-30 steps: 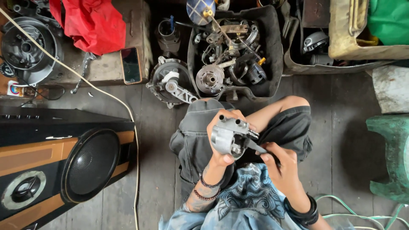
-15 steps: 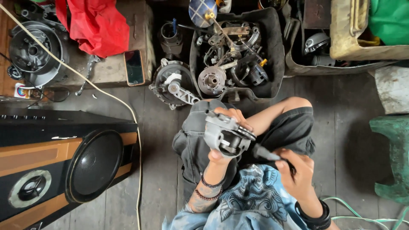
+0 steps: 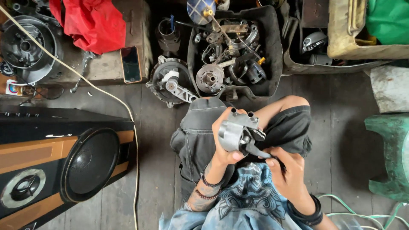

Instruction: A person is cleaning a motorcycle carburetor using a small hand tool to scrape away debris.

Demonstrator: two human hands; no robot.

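One metal part [image 3: 237,133] sits at the frame's centre, above the person's lap, gripped by the left hand [image 3: 222,142], whose fingers wrap its near side. The right hand [image 3: 286,172], at 4 o'clock from the part, is closed on one dark lever [image 3: 258,152] that sticks out of it. At 12 o'clock lies one black tray [image 3: 275,59] of scrap parts; one round cover [image 3: 170,81] is at 11 o'clock, one phone [image 3: 131,64] beyond it. One speaker [image 3: 64,159] fills 9 o'clock. Bare floorboards [image 3: 341,127] lie open at 3 o'clock, up to one green stool [image 3: 390,155].
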